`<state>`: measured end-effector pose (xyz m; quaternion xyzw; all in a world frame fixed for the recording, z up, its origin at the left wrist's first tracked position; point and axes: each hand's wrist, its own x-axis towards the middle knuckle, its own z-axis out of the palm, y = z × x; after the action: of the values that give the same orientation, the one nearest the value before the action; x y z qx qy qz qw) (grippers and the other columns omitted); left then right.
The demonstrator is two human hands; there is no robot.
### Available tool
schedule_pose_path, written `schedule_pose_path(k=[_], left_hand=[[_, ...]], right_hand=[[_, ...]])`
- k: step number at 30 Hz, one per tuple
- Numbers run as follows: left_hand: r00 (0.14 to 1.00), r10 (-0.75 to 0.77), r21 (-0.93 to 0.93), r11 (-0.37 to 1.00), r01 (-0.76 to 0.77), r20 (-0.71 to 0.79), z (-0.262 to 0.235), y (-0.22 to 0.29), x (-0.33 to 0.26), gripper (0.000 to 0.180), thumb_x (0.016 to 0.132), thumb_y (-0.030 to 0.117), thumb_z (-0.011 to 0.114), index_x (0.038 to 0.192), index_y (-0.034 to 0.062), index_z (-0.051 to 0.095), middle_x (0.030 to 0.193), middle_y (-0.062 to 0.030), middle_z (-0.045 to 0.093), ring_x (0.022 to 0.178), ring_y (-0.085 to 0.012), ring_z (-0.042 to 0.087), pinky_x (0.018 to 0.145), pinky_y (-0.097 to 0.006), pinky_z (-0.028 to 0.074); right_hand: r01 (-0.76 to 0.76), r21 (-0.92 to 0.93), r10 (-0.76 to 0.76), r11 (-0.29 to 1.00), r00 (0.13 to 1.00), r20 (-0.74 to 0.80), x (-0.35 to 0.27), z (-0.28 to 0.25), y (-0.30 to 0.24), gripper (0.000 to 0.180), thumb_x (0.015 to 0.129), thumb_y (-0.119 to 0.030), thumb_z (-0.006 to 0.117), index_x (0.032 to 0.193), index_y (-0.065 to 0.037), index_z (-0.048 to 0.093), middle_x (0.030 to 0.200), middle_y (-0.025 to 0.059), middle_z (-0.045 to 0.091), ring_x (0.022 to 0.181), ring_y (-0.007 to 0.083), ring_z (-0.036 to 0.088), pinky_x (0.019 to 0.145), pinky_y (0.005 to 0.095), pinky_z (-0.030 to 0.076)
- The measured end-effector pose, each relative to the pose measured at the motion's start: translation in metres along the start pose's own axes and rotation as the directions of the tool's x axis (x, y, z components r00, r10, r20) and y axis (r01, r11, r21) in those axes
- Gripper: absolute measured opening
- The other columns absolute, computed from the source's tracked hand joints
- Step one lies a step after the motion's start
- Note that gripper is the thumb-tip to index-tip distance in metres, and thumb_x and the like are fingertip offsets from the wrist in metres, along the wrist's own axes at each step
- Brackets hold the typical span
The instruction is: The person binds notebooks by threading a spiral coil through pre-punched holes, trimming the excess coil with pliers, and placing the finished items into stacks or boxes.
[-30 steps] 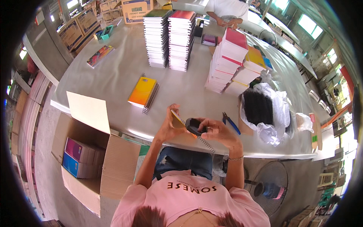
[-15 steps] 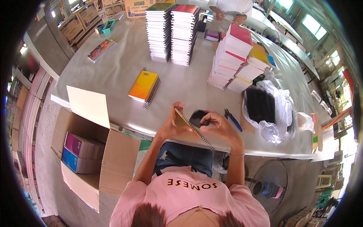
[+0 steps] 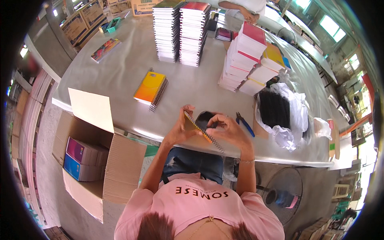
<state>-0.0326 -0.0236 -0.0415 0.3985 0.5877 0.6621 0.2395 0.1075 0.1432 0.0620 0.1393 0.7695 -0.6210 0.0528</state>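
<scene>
The notebook (image 3: 200,130) between the hands has a black spiral along an orange-yellow edge. On the grey table (image 3: 120,76) lies a pad (image 3: 151,86) with a cover running from orange to yellow. The two tall stacks (image 3: 180,30) show white page edges banded with dark lines, one topped green, the other red. The leaning stack (image 3: 246,60) is white-sided with pink, yellow and blue covers. The pliers (image 3: 245,124) have blue handles. The bag (image 3: 294,116) is white around black coils (image 3: 275,109). The carton (image 3: 100,160) is brown, its packs (image 3: 82,158) magenta and blue. The shirt (image 3: 200,204) is pink with dark lettering
</scene>
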Motion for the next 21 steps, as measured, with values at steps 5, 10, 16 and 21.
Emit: schedule_pose_path(k=[5, 10, 16, 21], left_hand=[[0.996, 0.042, 0.066, 0.997, -0.037, -0.073, 0.008, 0.001, 0.001, 0.07, 0.082, 0.015, 0.077, 0.134, 0.0065, 0.032, 0.126, -0.0063, 0.038, 0.121, -0.0183, 0.037, 0.107, -0.03, 0.027], [0.985, -0.055, -0.059, 0.997, 0.046, -0.167, 0.024, 0.005, -0.008, 0.033, 0.102, 0.016, 0.05, 0.129, 0.0046, 0.036, 0.124, -0.0071, 0.04, 0.115, -0.0151, 0.039, 0.103, -0.027, 0.03], [0.976, -0.076, -0.166, 0.985, 0.042, -0.206, 0.03, 0.013, -0.009, 0.022, 0.103, 0.012, 0.046, 0.123, 0.0029, 0.043, 0.12, -0.0057, 0.046, 0.108, -0.0123, 0.044, 0.098, -0.026, 0.034], [0.967, -0.008, -0.21, 0.977, -0.047, -0.255, 0.029, 0.005, -0.01, 0.028, 0.1, 0.014, 0.054, 0.126, 0.0028, 0.055, 0.117, -0.0051, 0.051, 0.108, -0.0125, 0.049, 0.097, -0.028, 0.039]], right_hand=[[0.05, -0.561, -0.392, 0.826, 0.766, -0.509, 0.026, -0.006, 0.05, 0.033, 0.083, -0.027, 0.075, 0.108, -0.009, 0.063, 0.129, 0.0238, 0.052, 0.126, 0.042, 0.044, 0.104, 0.0473, 0.037], [0.156, -0.584, -0.469, 0.797, 0.769, -0.434, 0.012, -0.016, 0.038, 0.039, 0.083, -0.029, 0.073, 0.116, -0.014, 0.059, 0.13, 0.0158, 0.056, 0.126, 0.0367, 0.047, 0.106, 0.0527, 0.033], [0.121, -0.791, -0.619, 0.6, 0.697, -0.363, 0.007, 0.031, 0.018, 0.036, 0.079, -0.028, 0.074, 0.11, -0.016, 0.063, 0.112, 0.005, 0.064, 0.108, 0.0256, 0.057, 0.109, 0.0555, 0.023], [0.061, -0.82, -0.559, 0.569, 0.76, -0.331, 0.026, 0.044, 0.029, 0.028, 0.083, -0.02, 0.07, 0.109, -0.014, 0.063, 0.102, 0.0028, 0.065, 0.105, 0.0242, 0.057, 0.111, 0.055, 0.02]])
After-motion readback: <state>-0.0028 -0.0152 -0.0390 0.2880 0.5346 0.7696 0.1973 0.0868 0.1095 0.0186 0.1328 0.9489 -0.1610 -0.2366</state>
